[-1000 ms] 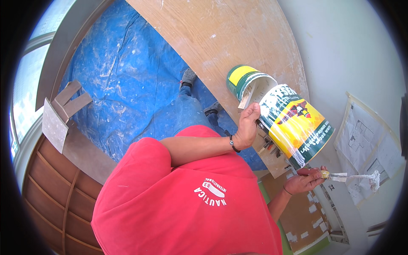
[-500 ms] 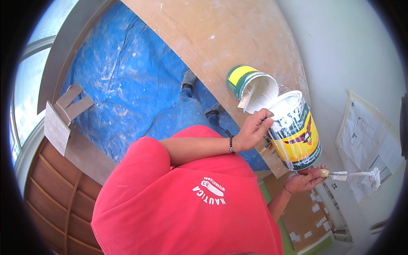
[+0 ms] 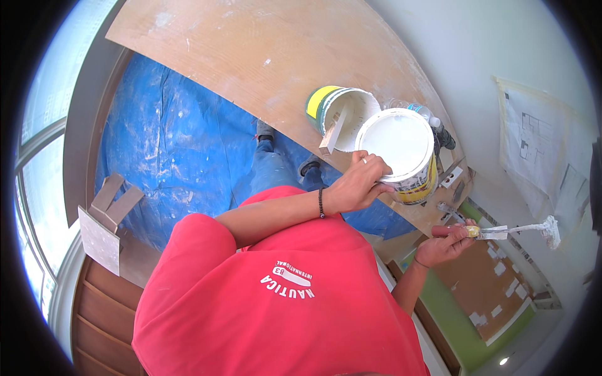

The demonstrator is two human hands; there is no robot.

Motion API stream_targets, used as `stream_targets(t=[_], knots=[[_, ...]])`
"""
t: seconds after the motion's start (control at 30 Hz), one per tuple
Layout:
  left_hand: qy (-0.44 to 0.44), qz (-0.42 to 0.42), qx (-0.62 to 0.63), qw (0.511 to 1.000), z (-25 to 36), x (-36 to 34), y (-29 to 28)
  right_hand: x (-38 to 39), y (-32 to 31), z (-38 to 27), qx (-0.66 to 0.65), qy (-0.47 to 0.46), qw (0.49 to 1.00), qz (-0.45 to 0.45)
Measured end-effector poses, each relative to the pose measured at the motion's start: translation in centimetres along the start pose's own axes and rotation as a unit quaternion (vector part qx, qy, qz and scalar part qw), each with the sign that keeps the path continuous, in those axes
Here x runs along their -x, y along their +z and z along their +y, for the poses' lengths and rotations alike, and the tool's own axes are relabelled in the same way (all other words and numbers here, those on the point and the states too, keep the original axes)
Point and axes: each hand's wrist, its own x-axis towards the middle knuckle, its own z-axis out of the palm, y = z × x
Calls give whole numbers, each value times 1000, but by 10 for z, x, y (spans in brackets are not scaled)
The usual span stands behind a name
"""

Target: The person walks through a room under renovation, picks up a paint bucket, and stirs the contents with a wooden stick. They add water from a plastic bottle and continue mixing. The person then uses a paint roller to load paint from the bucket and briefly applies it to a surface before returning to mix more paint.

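My left hand (image 3: 357,183) is closed on the rim of a yellow-and-dark paint bucket (image 3: 417,191), whose round white top faces up; I cannot tell whether it is paint or a lid. Just left of it, an open green-and-yellow bucket (image 3: 322,100) has a light wooden stick (image 3: 335,133) leaning inside, both on the pale wooden board (image 3: 263,50). My right hand (image 3: 448,245), lower and to the right of the bucket, is closed round the red-and-yellow handle of a tool (image 3: 473,232) with a thin shaft and a white-coated head (image 3: 550,232).
Plastic bottles (image 3: 426,116) and small tools (image 3: 442,210) lie right of the buckets. A blue sheet (image 3: 157,125) covers the floor. Bent cardboard (image 3: 98,241) stands at left by the window (image 3: 47,119). Taped drawings (image 3: 527,144) hang on the right wall.
The held bucket has gone from tilted, label toward me, to upright with its white top showing. My right hand and tool have moved slightly up. The view has shifted across the board.
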Motion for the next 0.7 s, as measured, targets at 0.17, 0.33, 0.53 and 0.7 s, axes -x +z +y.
stream_targets(t=[0.17, 0.33, 0.53, 0.7], knots=[[104, -72, -104, 986, 7, -2, -8, 9, -11, 6, 7, 12, 1000, 8], [168, -149, -151, 963, 9, -6, -18, 19, -18, 11, -22, 32, 999, 10], [232, -229, -191, 926, 5, -7, -13, 36, -16, 29, 4, -17, 998, 59], [264, -304, -245, 882, -23, -4, 21, 55, -26, 67, -53, 29, 998, 29]])
